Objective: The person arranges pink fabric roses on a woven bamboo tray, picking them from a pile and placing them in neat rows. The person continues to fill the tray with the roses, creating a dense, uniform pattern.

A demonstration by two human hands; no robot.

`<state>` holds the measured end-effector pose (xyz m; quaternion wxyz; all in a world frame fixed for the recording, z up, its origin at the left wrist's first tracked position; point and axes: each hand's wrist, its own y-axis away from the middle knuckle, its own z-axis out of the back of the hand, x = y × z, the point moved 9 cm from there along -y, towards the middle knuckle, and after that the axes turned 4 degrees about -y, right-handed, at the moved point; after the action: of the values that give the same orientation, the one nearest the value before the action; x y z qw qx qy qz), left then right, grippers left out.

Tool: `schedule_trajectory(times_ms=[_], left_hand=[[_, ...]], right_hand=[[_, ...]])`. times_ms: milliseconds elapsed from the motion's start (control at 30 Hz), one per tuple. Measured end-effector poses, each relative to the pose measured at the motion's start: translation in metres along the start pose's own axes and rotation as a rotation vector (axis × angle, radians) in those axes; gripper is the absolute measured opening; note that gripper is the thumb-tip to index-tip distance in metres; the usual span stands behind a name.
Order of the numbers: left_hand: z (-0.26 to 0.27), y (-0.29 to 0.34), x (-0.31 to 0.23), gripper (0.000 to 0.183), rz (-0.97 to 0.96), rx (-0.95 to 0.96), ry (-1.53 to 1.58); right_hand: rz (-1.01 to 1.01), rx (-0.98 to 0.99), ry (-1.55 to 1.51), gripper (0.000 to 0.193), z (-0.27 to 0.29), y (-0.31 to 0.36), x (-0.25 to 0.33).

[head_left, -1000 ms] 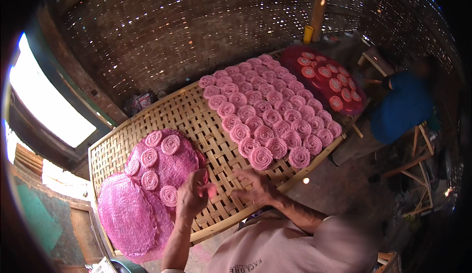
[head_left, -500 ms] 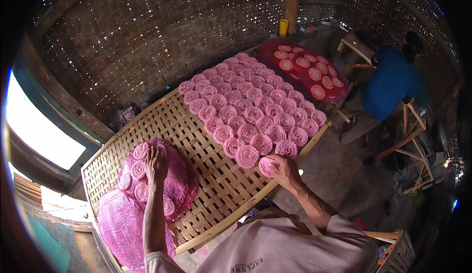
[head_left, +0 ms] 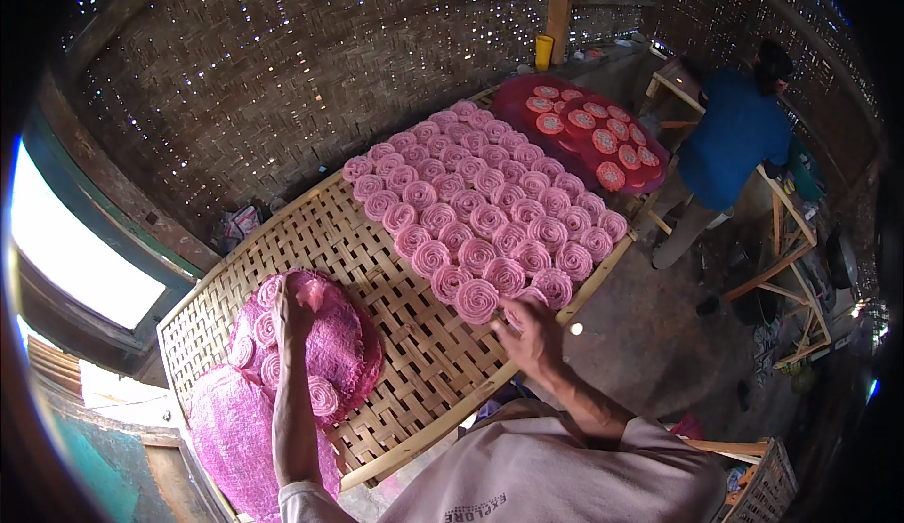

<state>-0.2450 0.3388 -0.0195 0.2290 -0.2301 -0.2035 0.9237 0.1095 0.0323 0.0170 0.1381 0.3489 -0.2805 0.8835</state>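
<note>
1. Woven bench, beneath the left hand and right hand.
2. Rows of pink swirled discs, just beyond the right hand.
3. Shiny pink heap, under the left hand.
4. Right hand: fingers and thumb spread, touching an end disc.
5. Left hand: narrow, pinching a pink piece.

You're wearing a loose shirt in a dull, pale greyish pink, softly creased across the body. A small patch of dark print marks its front. Your left sleeve and right sleeve match it, leaving your slim left forearm and right forearm bare.
</note>
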Motion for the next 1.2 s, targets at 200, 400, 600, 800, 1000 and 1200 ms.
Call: schedule_trajectory(times_ms=[200,400,600,800,1000,1200], left_hand=[[0.012,0.051,-0.168,0.040,0.101,0.395,0.365],[0.002,0.118,-0.225,0.063,0.220,0.587,1.045],[0.057,0.124,-0.103,0.057,0.071,0.404,-0.258],[0.085,0.144,-0.089,0.048,-0.082,0.322,-0.206],[0.100,0.131,-0.087,0.052,-0.022,0.421,-0.131],[0.112,0.132,-0.073,0.048,0.167,0.489,0.057]], right_hand=[[-0.057,0.245,-0.486,0.050,-0.063,0.017,0.036],[-0.240,0.536,-0.661,0.033,-0.086,0.033,0.009],[-0.122,0.301,-0.172,0.024,-0.034,0.013,-0.018],[0.087,0.131,0.153,0.033,-0.008,0.002,-0.005],[0.203,0.034,0.132,0.046,-0.006,-0.006,0.031],[0.211,0.517,-0.368,0.043,-0.106,0.005,0.090]])
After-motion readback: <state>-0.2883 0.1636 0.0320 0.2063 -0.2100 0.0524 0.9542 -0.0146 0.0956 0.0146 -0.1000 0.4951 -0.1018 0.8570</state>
